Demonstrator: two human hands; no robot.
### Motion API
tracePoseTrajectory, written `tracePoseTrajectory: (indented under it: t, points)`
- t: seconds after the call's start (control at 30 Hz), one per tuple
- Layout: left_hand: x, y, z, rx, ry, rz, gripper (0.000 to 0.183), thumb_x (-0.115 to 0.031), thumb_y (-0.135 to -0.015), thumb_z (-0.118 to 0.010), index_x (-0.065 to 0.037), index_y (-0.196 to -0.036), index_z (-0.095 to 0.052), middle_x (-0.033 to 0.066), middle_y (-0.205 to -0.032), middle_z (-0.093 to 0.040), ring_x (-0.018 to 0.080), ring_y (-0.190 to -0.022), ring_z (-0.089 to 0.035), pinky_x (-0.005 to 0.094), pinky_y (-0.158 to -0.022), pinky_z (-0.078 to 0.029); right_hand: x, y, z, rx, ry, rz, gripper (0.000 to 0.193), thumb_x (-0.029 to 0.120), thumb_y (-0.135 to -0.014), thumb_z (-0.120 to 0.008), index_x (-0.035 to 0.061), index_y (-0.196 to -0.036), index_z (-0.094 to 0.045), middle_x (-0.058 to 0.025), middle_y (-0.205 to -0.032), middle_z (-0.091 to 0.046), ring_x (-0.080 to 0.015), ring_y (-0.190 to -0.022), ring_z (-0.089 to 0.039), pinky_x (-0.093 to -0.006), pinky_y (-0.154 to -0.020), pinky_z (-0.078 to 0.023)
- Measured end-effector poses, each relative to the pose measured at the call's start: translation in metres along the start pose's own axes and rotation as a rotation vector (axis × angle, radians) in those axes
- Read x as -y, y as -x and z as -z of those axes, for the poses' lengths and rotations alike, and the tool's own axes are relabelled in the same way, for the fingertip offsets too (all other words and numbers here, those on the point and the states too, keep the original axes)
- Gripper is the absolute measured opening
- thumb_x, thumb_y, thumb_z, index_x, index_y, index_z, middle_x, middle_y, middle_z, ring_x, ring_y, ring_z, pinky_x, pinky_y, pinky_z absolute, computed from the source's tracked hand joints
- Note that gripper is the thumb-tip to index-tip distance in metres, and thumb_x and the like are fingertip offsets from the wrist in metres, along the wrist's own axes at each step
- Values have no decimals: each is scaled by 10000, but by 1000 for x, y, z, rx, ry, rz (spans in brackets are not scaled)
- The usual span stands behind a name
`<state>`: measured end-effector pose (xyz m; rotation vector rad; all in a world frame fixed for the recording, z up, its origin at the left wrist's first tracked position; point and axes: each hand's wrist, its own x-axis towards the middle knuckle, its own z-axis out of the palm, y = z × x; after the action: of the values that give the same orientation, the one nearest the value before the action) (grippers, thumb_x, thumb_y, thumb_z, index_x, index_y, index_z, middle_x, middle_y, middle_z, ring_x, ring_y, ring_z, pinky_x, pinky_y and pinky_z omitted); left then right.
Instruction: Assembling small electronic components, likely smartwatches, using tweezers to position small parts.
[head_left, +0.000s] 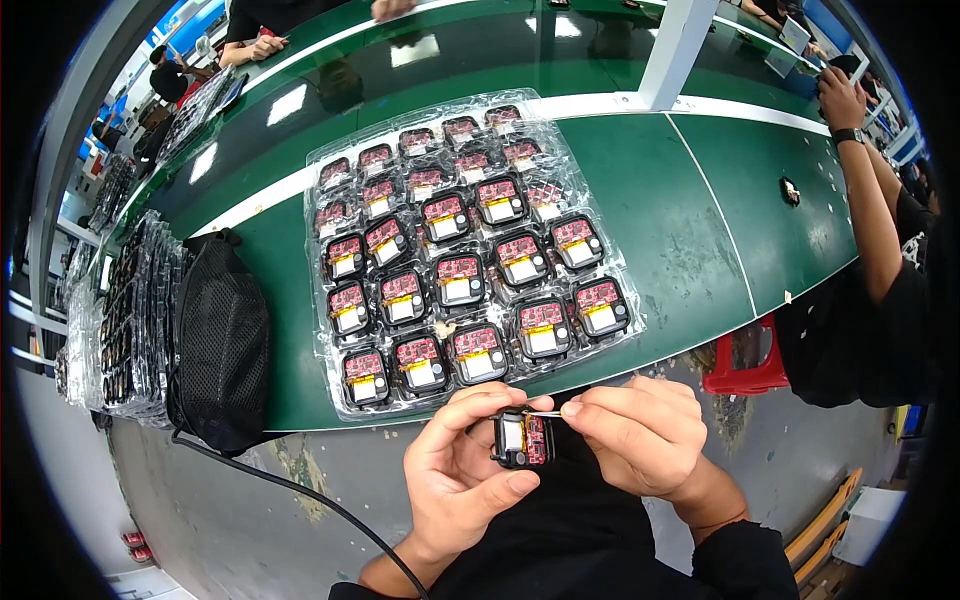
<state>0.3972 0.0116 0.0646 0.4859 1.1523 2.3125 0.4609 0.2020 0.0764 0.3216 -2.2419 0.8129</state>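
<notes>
My left hand [450,470] holds a small black-cased electronic device [524,440] between thumb and fingers, just off the near table edge. Its open face shows a red circuit board and a silvery-white block. Pinched in my right hand [645,435] is a thin, pale stick-like tool [546,413]; its tip reaches the device's upper edge. Whether it is tweezers or a single rod I cannot make out. Beyond my hands, a clear plastic tray [590,345] lies on the table with rows of similar open devices [479,352], each with a red board and yellow tape.
A black mesh bag [222,345] and stacked clear trays [130,310] stand left. A black cable [300,490] runs past my left forearm. The green table [690,230] carries a small part [790,190]. At right are a co-worker's arm [858,200] and red stool [748,360].
</notes>
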Motion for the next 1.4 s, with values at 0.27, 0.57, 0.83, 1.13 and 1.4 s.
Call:
tracePoseTrajectory:
  t: [0.27,0.57,0.83,1.13,1.4]
  points:
    - [-2,3,2,-16,-23,29,630,53,-781,-827,48,-1338,-533,187,-1361,-521,318,-1269,-583,381,-1032,-513,3,4,-6,2,74,20,298,-21,-694,-740,-15,-992,-748,-94,-894,-720,-162,-603,-635,-268,-507,-493]
    - [-21,-10,7,-23,-122,-190,612,20,-727,-863,26,-1243,-535,200,-1244,-572,359,-1179,-637,481,-1054,-495,0,-1,-2,-99,-39,-89,285,-30,-692,-803,1,-967,-734,-95,-893,-716,-201,-590,-634,-299,-511,-502]
    - [-82,-113,43,-118,-957,-505,398,111,-795,-765,14,-1125,-564,96,-1189,-560,193,-1107,-638,326,-934,-550,-7,20,8,-153,8,-187,229,-6,-775,-808,-11,-989,-727,-129,-871,-708,-231,-614,-648,-300,-552,-515]
    - [-92,-171,91,-244,-1579,-452,214,-7,-814,-802,41,-943,-638,91,-887,-687,143,-837,-653,286,-859,-527,-29,47,45,-287,305,-368,147,-44,-859,-735,-47,-1002,-703,-175,-924,-706,-240,-727,-680,-301,-622,-536]
    - [-88,-163,96,-153,-1748,-453,229,-154,-935,-697,44,-1045,-728,191,-1068,-716,337,-995,-685,382,-923,-508,-58,63,77,-263,513,-648,155,-37,-883,-691,-42,-1037,-687,-132,-937,-681,-190,-693,-651,-291,-587,-505]
